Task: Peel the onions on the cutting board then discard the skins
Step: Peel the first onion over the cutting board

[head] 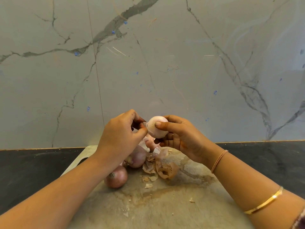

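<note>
We judge the onion (157, 127) light, firm, slick once bared: our right hand (179, 138) grips it while our left hand (122, 134) pinches its papery, tear-prone skin (145, 124).

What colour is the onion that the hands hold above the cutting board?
The onion is pale pinkish white, as seen in the head view.

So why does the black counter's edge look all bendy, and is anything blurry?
In the head view the wide-angle lens bows the counter edge; in the same view the light is soft, with faint glare streaks on the marble wall; the held onion looks slightly soft.
</note>
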A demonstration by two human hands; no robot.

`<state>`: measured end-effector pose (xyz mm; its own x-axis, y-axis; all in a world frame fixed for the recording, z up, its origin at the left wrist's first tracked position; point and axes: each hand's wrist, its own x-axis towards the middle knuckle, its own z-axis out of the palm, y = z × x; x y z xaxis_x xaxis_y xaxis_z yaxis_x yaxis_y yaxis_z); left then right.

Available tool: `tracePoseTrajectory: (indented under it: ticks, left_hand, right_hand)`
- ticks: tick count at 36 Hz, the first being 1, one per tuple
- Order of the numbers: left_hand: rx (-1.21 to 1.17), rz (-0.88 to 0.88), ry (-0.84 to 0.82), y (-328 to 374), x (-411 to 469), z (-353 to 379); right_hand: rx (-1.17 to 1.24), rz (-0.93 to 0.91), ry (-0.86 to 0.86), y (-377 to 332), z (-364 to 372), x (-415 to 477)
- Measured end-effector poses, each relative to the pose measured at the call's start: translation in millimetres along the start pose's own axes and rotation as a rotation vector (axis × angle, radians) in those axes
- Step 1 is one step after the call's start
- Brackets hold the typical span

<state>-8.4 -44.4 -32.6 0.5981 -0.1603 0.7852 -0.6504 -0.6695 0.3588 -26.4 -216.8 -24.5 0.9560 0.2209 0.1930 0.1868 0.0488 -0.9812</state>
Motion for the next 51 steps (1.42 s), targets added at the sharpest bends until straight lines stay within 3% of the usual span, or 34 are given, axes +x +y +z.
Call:
tracePoseTrajectory:
  ticks: [6,9,22,33,42,51]
  left_hand:
    - [0.067,-0.134,0.038,-19,7,-5]
    - [0.085,-0.18,-0.022,-24,9,-6]
    - [-0.047,0.024,-0.214,-6,1,-5]
    - [-0.101,0.048,-0.238,4,-1,-4]
    - [-0.023,0.044,-0.163,12,-6,1]
    - [-0.003,0.081,-0.162,14,-6,5]
  right_hand:
    - [0.038,0.017,0.018,1,-2,-2]
    - [0.053,0.02,0.039,2,-2,-1]
    - [0.133,0.023,0.027,1,-1,2]
    - [-0.002,-0.018,0.019,2,2,2]
    - [-0.328,-0.156,-0.005,4,15,1]
    - [-0.362,-0.209,0.026,6,14,2]
